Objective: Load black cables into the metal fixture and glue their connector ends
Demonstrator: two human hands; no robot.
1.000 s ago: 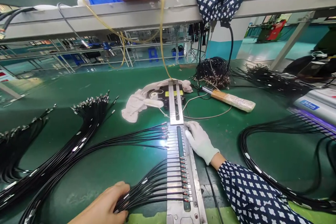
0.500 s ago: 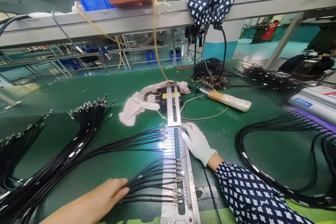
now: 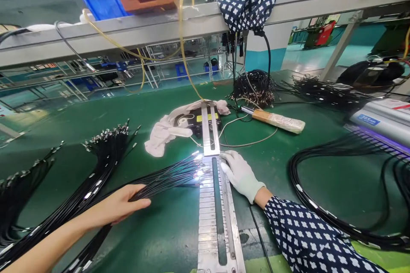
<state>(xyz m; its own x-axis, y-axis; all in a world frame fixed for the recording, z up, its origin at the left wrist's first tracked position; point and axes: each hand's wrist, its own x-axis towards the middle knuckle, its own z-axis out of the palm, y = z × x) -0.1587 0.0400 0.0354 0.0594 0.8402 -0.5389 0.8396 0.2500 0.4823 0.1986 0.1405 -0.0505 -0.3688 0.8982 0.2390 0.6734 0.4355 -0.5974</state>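
My bare left hand (image 3: 128,200) is closed around a bundle of thin black cables (image 3: 169,178), left of a long slotted metal fixture (image 3: 207,222). The bundle's terminal ends lie at the fixture's left edge, near its top, in a bright glare. The fixture's lower slots hold no cables. In a white glove, my right hand (image 3: 241,175) grips the fixture's right edge, just below a narrower metal bar (image 3: 212,152). Its fingertips are partly hidden against the metal.
Cable bundles (image 3: 105,149) lie at the left, and a looped bundle (image 3: 301,196) lies at the right beside a silver unit (image 3: 384,121) with violet light. Behind the fixture are a white cloth (image 3: 158,136), a black box (image 3: 195,121) and a wrapped wooden-handled tool (image 3: 278,121).
My left hand has moved up and away from me with the lower cables, which have left the fixture's slots and joined the upper bundle. My right hand stays at the fixture's edge.
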